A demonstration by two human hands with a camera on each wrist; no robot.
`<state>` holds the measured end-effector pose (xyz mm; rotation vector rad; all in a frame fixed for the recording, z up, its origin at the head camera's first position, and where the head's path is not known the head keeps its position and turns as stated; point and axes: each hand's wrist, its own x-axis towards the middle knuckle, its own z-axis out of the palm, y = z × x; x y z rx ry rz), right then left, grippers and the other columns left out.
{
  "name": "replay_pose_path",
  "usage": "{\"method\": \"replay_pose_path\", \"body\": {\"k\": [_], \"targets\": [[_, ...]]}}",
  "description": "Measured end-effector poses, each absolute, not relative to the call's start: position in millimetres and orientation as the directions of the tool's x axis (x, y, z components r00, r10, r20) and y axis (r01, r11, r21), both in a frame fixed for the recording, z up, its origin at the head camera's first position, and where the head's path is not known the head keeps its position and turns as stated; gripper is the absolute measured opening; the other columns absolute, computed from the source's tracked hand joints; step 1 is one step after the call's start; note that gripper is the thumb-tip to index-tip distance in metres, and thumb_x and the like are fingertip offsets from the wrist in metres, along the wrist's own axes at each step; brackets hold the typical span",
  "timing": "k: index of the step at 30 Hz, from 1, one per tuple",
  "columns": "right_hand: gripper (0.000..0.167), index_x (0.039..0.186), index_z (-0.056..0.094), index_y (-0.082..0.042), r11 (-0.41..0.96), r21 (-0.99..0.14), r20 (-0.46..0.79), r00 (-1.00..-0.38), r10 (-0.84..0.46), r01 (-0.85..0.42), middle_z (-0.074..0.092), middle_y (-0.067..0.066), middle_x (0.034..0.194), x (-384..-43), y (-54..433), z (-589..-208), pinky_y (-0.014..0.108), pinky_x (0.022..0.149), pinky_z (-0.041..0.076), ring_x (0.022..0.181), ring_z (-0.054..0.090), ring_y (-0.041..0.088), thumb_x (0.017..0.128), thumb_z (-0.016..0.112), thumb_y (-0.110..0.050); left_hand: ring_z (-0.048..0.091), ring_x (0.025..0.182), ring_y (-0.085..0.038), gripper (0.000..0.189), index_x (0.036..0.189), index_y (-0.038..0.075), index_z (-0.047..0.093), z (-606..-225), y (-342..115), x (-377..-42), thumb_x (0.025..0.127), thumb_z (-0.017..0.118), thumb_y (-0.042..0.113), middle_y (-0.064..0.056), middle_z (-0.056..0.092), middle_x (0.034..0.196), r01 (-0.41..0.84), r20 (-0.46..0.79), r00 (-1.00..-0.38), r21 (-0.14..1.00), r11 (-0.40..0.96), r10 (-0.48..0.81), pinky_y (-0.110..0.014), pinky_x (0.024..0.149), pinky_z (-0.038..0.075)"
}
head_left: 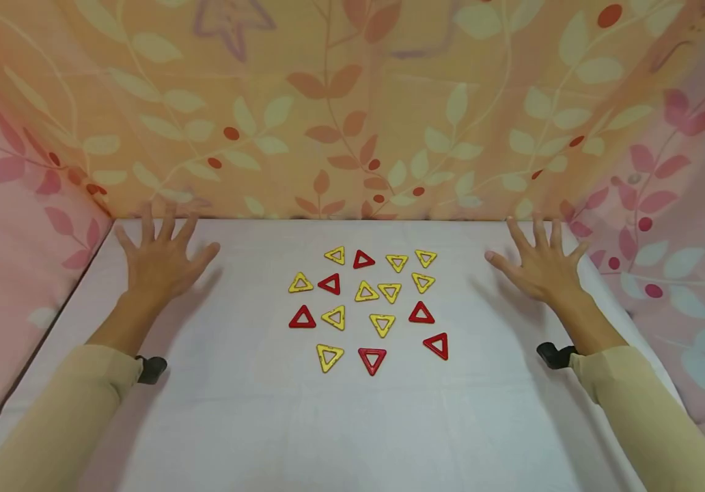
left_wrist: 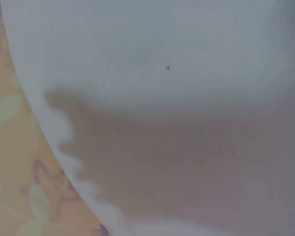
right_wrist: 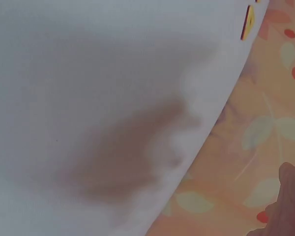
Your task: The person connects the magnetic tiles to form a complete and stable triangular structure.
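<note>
Several flat triangle pieces with hollow centres lie scattered mid-table in the head view, some yellow, such as one yellow triangle (head_left: pixel 330 348), and some red, such as one red triangle (head_left: pixel 302 325). My left hand (head_left: pixel 158 266) is held to their left, fingers spread and nothing in it. Off to their right, my right hand (head_left: pixel 543 270) is likewise spread and holds nothing. Both hands cast shadows on the white tabletop (head_left: pixel 236 424). The right wrist view catches part of the right hand (right_wrist: pixel 292 206) and a yellow triangle (right_wrist: pixel 248 22) near the far edge.
A yellow-orange curtain (head_left: pixel 205 123) with leaf prints rises behind the table's far edge. Pink leaf-print cloth hangs at the left side (head_left: pixel 8 205) and the right side (head_left: pixel 684 239). Dark wrist devices (head_left: pixel 152 370) sit by both cuffs.
</note>
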<state>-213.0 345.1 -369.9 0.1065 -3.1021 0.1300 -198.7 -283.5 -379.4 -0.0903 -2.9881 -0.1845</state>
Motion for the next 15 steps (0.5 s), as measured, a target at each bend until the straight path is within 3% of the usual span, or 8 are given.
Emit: {"method": "replay_pose_path", "body": {"k": [5,15], "targets": [[0.089,0.16,0.002,-0.029,0.992,-0.073,0.045,-0.993,-0.105,-0.108,-0.018,0.015,0.164,-205.6,336.5,-367.3,0.083,0.092,-0.019,0.146,-0.022,0.044,0.091,0.03,-0.077,-0.022,0.149,-0.03,0.075,0.158,0.021,0.027,-376.1,-264.2,-190.3,0.097,0.041,0.063,-0.011,0.007,0.166,0.151,0.215,-0.969,0.113,0.982,0.124,-0.075,0.104,-0.015],[0.089,0.161,0.01,-0.028,0.979,-0.036,0.065,-0.978,-0.199,-0.202,-0.013,0.012,0.165,-187.2,308.2,-361.1,0.081,0.096,-0.016,0.148,-0.012,0.045,0.091,0.038,-0.075,-0.015,0.151,-0.026,0.074,0.154,0.021,0.038,-381.4,-223.5,-173.1,0.092,0.049,0.06,-0.009,0.016,0.165,0.314,0.305,-0.904,-0.003,0.95,0.3,-0.076,0.107,-0.004]]}}
